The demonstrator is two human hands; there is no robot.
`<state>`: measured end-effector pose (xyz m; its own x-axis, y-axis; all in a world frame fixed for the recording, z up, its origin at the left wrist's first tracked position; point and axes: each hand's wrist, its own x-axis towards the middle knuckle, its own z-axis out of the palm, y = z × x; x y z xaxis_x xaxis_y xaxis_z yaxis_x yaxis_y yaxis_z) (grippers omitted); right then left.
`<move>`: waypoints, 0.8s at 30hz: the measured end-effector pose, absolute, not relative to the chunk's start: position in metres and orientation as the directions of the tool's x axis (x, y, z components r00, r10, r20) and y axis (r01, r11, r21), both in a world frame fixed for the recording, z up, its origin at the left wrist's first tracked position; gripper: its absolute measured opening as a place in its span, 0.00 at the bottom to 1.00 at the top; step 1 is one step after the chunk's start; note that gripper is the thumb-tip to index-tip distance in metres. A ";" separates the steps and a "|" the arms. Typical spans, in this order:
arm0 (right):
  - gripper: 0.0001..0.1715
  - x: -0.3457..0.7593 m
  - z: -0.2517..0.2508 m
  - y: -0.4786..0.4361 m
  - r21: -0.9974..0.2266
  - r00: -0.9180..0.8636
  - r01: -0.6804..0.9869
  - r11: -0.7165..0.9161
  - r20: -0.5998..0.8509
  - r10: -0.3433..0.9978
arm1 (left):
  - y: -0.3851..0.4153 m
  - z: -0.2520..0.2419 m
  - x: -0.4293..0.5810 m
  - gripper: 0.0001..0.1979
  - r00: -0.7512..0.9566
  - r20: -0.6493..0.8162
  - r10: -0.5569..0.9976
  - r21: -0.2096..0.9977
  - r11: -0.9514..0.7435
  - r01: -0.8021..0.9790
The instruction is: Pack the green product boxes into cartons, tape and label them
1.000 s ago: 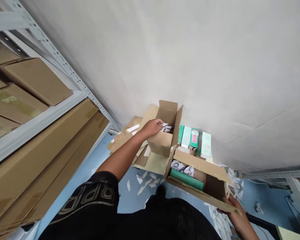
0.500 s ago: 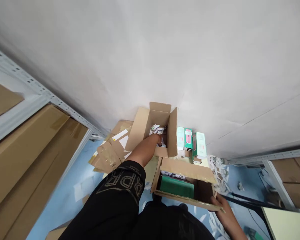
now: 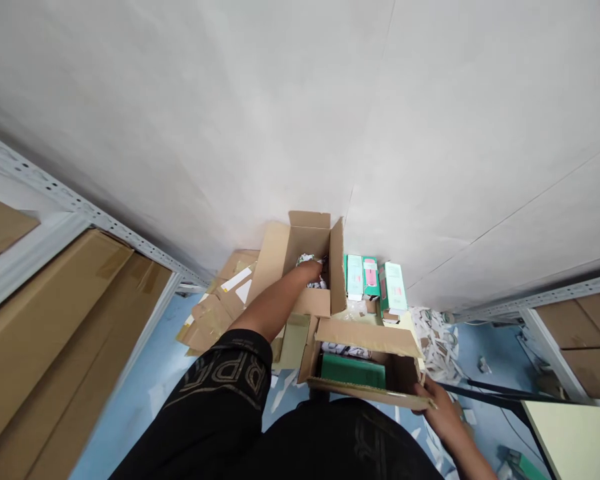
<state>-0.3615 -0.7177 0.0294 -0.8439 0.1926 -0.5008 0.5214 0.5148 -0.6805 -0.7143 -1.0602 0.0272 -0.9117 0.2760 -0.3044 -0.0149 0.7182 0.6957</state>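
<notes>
My left hand (image 3: 310,270) reaches down into an open cardboard box (image 3: 287,250) on the floor against the wall, where crumpled white paper (image 3: 314,281) lies; its fingers are hidden among the paper. My right hand (image 3: 437,410) grips the corner of a nearer open cardboard box (image 3: 370,333). That nearer box holds a green packet (image 3: 353,370) and some white paper scraps. Green and white product boxes (image 3: 373,277) stand upright between the two cartons and the wall.
Flattened cardboard (image 3: 215,307) lies on the blue floor at the left. Metal shelving with large brown cartons (image 3: 55,320) fills the left side. More shelving (image 3: 575,333) stands at the right, with paper scraps (image 3: 437,340) and a pale green table corner (image 3: 580,440).
My left hand has gone from the far box's rim down into it among the paper. My view has swung right, and the left shelving has slid out of sight.
</notes>
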 end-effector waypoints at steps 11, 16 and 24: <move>0.14 -0.371 0.030 -0.711 -0.736 -0.831 0.550 0.394 -0.532 0.166 | -1.125 0.165 -0.638 0.09 -0.861 0.506 -0.048 0.595 0.742 0.308; 0.13 -0.371 0.035 -0.718 -0.741 -0.813 0.579 0.340 -0.554 0.177 | -1.073 0.190 -0.554 0.06 -0.667 0.669 0.328 0.478 0.498 0.724; 0.11 -0.356 0.049 -0.717 -0.711 -0.824 0.562 0.423 -0.522 0.219 | -0.981 0.145 -0.483 0.11 -0.394 0.145 0.907 0.448 0.295 0.844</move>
